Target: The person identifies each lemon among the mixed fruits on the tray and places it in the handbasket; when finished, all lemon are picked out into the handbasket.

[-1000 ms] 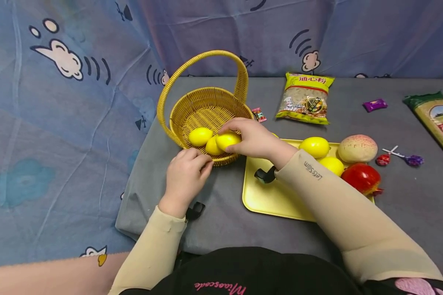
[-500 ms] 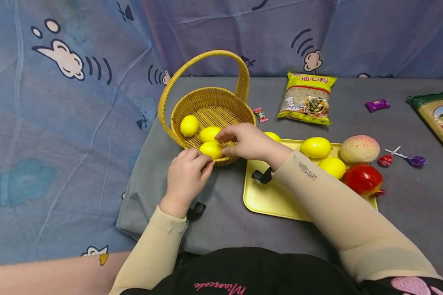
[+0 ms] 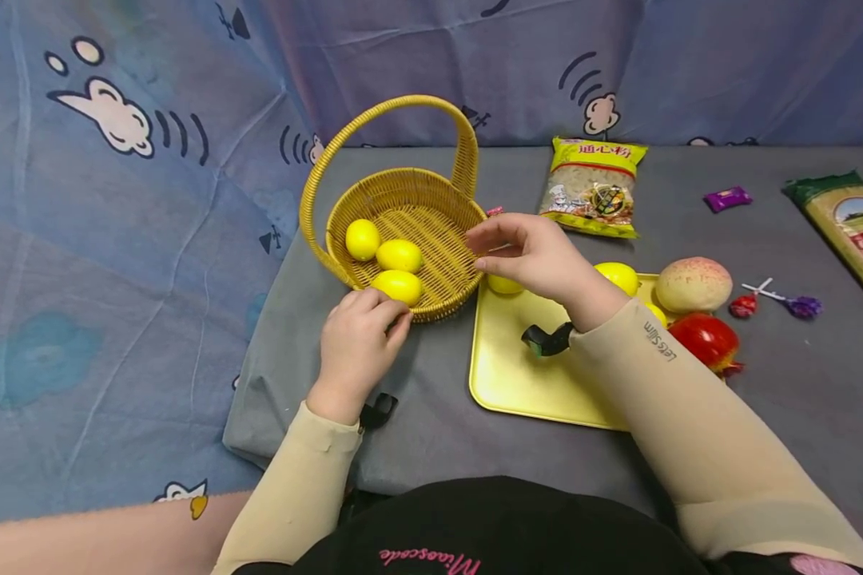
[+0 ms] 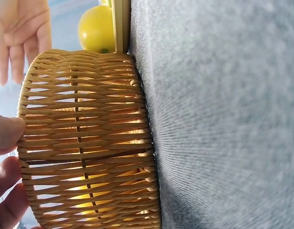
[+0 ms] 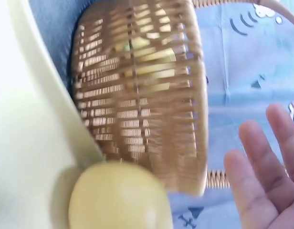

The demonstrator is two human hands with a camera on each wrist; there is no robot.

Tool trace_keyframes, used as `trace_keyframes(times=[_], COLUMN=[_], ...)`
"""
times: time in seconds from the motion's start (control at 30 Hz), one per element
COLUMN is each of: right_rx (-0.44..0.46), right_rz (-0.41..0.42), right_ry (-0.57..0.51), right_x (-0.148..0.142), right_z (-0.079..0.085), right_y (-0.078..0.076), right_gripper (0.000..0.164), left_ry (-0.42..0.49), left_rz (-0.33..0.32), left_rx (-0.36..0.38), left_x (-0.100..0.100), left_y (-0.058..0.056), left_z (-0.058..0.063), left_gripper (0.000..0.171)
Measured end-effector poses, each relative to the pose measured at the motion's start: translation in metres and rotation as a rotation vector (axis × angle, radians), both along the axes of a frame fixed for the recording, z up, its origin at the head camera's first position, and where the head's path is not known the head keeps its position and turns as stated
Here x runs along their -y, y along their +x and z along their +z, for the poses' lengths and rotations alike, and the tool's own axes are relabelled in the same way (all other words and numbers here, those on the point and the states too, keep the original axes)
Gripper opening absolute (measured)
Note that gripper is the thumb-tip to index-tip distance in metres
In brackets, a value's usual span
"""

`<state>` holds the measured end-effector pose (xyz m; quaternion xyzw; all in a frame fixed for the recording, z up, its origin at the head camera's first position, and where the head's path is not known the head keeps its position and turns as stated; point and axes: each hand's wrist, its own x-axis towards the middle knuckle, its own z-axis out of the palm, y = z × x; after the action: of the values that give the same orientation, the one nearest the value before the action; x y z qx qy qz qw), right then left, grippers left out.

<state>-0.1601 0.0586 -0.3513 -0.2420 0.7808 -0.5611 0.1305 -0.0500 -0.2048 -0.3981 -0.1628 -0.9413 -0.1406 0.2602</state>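
Note:
My left hand [image 3: 359, 347] grips the near rim of a yellow wicker basket [image 3: 431, 177]; in the left wrist view, its fingers [image 4: 6, 179] hold the basket's edge. Inside the basket lie three lemons: one at the left [image 3: 363, 239], another in the middle [image 3: 399, 255] and a third lemon [image 3: 397, 287] close to my left fingertips. My right hand [image 3: 532, 254] holds nothing, its fingers loosely extended by the basket's right rim. Beneath it, a partly hidden lemon [image 3: 504, 284] sits at the corner of a yellow tray [image 3: 525, 383]; the right wrist view shows this lemon [image 5: 119, 198] beside the basket.
The tray also bears more lemons [image 3: 618, 277], a peach [image 3: 693, 285] and a pomegranate [image 3: 705, 339]. Behind it lies a pasta bag [image 3: 591, 188]. To the right are two lollipops [image 3: 804, 307], a purple candy [image 3: 728, 199] and a green-and-tan packet [image 3: 849, 231].
My right hand has let go of a lemon in the basket and moved right, out over the rim toward the tray. The lemons have settled leftward. My left hand stays at the rim.

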Motion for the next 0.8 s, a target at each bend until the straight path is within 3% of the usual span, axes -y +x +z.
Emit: trace_keyframes(times=[0.17, 0.33, 0.5, 0.8], right_rx=[0.047, 0.044, 0.036, -0.018], right_rz=[-0.052, -0.099, -0.113, -0.019], right_ry=[-0.046, -0.018, 0.109, 0.365], right_x=[-0.019, -0.034, -0.040, -0.037], right_z=[-0.007, -0.017, -0.031, -0.048], right_y=[0.001, -0.002, -0.007, -0.008], right_gripper=[0.036, 0.039, 0.047, 0.058], left_ry=[0.002, -0.005, -0.005, -0.002], left_rz=[0.005, 0.009, 0.013, 0.003], left_rx=[0.000, 0.009, 0.020, 0.008], left_x=[0.001, 0.001, 0.001, -0.001], left_y=[0.001, 0.001, 0.001, 0.001], left_z=[0.000, 0.001, 0.001, 0.001], left_gripper=[0.006, 0.007, 0.010, 0.009])
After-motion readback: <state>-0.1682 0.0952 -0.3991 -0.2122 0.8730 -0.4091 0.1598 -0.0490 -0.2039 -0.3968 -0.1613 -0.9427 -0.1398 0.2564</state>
